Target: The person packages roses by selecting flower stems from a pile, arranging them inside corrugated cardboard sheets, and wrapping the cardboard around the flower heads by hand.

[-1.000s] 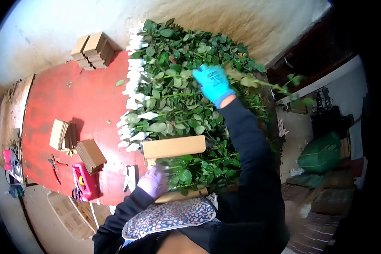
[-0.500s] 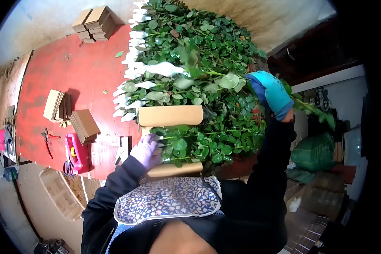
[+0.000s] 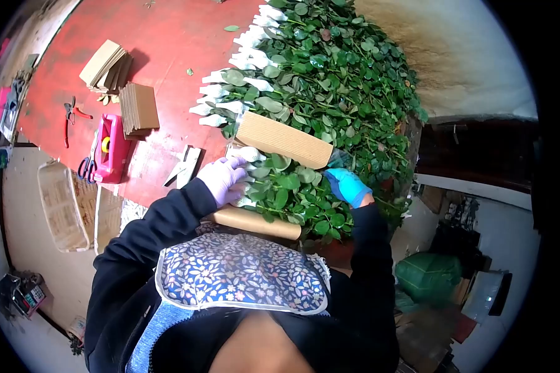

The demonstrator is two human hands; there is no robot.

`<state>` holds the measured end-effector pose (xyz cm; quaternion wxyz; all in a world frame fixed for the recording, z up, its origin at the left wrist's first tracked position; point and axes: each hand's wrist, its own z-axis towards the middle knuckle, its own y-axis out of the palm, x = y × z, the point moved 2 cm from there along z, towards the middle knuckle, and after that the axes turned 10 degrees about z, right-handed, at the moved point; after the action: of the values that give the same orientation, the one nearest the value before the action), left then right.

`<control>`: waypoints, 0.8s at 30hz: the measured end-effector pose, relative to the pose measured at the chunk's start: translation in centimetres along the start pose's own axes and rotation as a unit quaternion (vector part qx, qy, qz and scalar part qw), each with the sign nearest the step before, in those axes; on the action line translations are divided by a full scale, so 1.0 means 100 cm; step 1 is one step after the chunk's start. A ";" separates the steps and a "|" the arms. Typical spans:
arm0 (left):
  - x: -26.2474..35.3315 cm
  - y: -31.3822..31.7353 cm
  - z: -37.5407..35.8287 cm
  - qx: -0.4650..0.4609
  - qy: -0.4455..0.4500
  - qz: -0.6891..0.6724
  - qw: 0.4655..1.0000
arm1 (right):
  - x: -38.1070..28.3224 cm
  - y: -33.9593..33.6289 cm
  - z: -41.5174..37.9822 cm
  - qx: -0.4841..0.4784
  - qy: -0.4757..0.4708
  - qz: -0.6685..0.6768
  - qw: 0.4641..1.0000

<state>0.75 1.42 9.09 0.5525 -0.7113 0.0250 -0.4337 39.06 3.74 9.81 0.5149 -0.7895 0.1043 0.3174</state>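
My left hand [image 3: 223, 180], in a lilac glove, curls its fingers against the white-sleeved heads of a small bunch of roses [image 3: 286, 189]. The bunch lies across a sheet of brown corrugated cardboard [image 3: 284, 140], whose far flap stands up behind it and whose near edge shows as a roll closest to me. My right hand [image 3: 348, 186], in a blue glove, is closed at the stem side of this bunch, by the flap's right end. A rose stem seems to be in its fingers, mostly hidden by leaves. Beyond the flap lies a large pile of roses [image 3: 348, 81], heads to the left.
On the red table [image 3: 168, 37] lie stacked cardboard pieces [image 3: 139, 109], red-handled pruners [image 3: 71, 118], scissors [image 3: 88, 165], a pink tape dispenser [image 3: 111, 149] and a stapler-like metal tool [image 3: 185, 166]. A plastic basket [image 3: 62, 211] is below left; a green bundle [image 3: 428, 276] sits at right.
My right hand has come down and left, bringing a single rose from above the pile to the bunch on the cardboard. My left hand stays by the heads; the view has turned.
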 end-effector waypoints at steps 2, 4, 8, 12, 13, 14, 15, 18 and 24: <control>0.002 -0.001 -0.001 -0.004 -0.001 -0.001 1.000 | -0.035 -0.016 0.001 -0.038 0.019 -0.160 0.986; 0.000 -0.001 0.000 -0.002 -0.005 0.003 1.000 | -0.083 -0.032 -0.007 -0.002 0.046 -0.278 0.959; 0.003 -0.001 -0.002 0.017 0.008 0.014 1.000 | -0.176 -0.024 -0.009 0.065 -0.120 -0.080 0.987; 0.007 -0.002 0.000 0.015 -0.004 0.068 0.998 | -0.170 0.054 0.035 0.033 -0.105 -0.090 0.990; 0.001 0.005 -0.002 0.019 0.002 0.063 0.998 | -0.159 0.064 0.046 -0.008 -0.059 -0.092 0.994; -0.005 0.012 -0.001 0.032 0.036 0.075 0.996 | -0.150 0.072 0.051 0.070 -0.097 -0.122 0.985; -0.008 0.014 -0.002 0.052 0.071 0.070 0.994 | -0.143 0.085 0.049 0.143 -0.131 -0.158 0.968; -0.014 0.020 -0.004 0.026 0.077 0.042 0.996 | -0.133 0.108 0.051 0.105 -0.047 -0.197 0.974; 0.001 0.014 0.002 0.014 0.078 0.043 0.996 | -0.136 0.088 0.050 0.030 -0.021 -0.141 0.989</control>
<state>1.58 0.92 8.00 0.5770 -0.6660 0.0923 -0.4637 22.21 2.03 10.21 0.5802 -0.7737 -0.0093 0.2543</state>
